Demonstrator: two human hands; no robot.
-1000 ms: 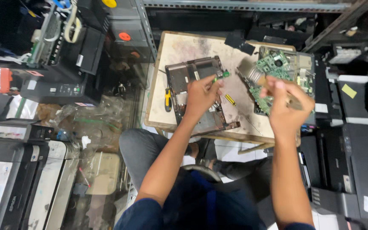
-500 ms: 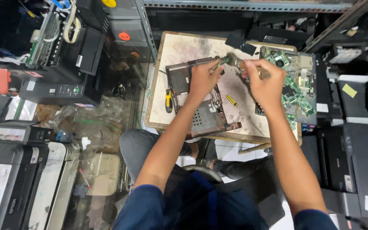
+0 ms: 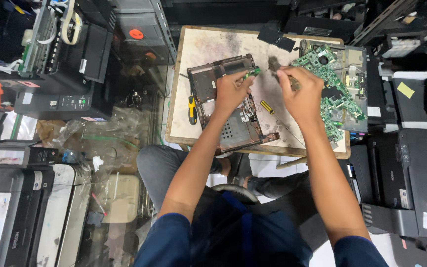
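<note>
Both arms reach forward over the tabletop point(image 3: 208, 44). Left hand point(image 3: 230, 91) pinches a small green part point(image 3: 253, 72) above the open chassis point(image 3: 225, 101). Right hand point(image 3: 300, 91) curls shut on something its fingers hide.

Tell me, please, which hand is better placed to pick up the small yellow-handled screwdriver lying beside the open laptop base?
Probably the right hand: the small yellow-handled screwdriver lies just beside it on the worn wooden table, while the left hand rests over the open laptop base, pinching a small green part.
</note>
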